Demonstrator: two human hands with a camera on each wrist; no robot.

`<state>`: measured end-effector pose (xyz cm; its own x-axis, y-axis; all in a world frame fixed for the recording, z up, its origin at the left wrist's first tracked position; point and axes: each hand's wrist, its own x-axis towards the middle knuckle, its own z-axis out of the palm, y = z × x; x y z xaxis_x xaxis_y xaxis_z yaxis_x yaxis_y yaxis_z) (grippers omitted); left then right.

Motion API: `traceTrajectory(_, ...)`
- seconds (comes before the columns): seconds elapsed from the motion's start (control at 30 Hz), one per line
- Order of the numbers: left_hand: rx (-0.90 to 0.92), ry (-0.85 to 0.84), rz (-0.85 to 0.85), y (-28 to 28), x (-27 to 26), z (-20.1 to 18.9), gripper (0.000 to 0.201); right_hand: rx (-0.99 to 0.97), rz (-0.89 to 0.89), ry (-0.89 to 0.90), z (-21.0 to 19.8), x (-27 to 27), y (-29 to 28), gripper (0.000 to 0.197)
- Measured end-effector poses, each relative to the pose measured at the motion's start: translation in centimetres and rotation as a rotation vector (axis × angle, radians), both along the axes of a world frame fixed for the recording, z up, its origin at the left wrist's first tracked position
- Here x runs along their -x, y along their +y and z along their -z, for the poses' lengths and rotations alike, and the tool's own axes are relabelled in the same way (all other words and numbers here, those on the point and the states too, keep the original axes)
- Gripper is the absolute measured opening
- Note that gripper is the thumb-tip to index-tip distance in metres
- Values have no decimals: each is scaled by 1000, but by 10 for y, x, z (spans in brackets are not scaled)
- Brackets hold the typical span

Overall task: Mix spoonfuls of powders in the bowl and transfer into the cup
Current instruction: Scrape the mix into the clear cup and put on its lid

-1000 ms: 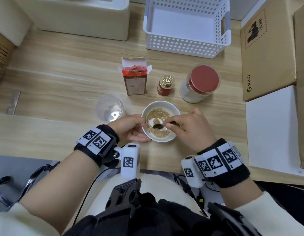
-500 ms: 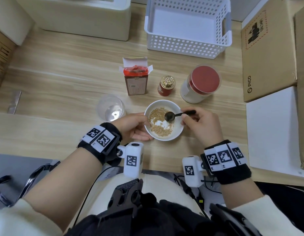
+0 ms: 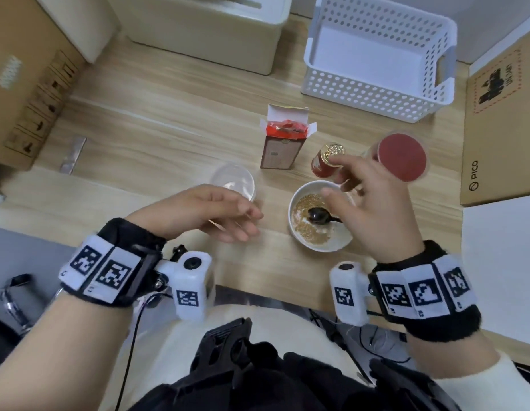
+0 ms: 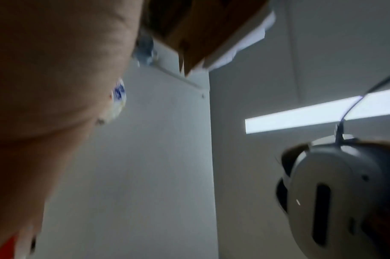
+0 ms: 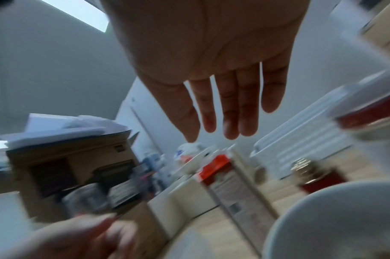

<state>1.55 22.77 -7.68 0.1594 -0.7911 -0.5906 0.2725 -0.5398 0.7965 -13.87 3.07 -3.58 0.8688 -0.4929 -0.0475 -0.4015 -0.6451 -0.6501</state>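
Head view: black spoon (image 3: pixel 317 216) lies loose in white ceramic bowl (image 3: pixel 343 243) of powders; my right hand (image 3: pixel 376 209) above, left hand (image 3: pixel 210 212) beside, fingers slack, empty. Mixing looks done; transfer to clear plastic cup (image 3: pixel 232 183) next.

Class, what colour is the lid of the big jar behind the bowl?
Red; the jar lid shows best in the head view.

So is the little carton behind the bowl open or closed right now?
Open. The carton stands upright with its top flaps folded up and out, and a red inner packet shows in the mouth.
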Motion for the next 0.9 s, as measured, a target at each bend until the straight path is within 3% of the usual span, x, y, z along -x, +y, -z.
traceTrajectory(0.1,188,16,-415,35,-15,13,46,-27,-290,99,6,-35,34,39)
traceTrajectory(0.2,182,-40,-760,47,-15,42,48,84,-489,227,28,-69,57,55)
traceTrajectory(0.27,138,-99,-743,41,-10,59,70,224,-565,363,39,-87,66,70)
traceTrajectory(0.33,116,-178,-598,29,-5,70,89,318,-611,475,47,-98,70,80)
traceTrajectory(0.43,139,-246,-421,10,-2,83,104,355,-595,509,53,-104,75,78)
traceTrajectory(0.53,156,-284,-352,-2,2,92,99,356,-567,506,53,-106,76,65)
traceTrajectory(0.63,60,-348,-369,-5,3,87,71,382,-579,506,52,-106,77,55)
traceTrajectory(0.73,74,-415,-343,-2,2,85,66,158,-526,468,45,-106,69,56)
traceTrajectory(0.83,130,-412,-383,8,-1,90,75,-239,-294,319,36,-107,55,65)
traceTrajectory(0.9,143,-425,-449,18,-5,91,79,-373,-188,228,37,-104,53,66)
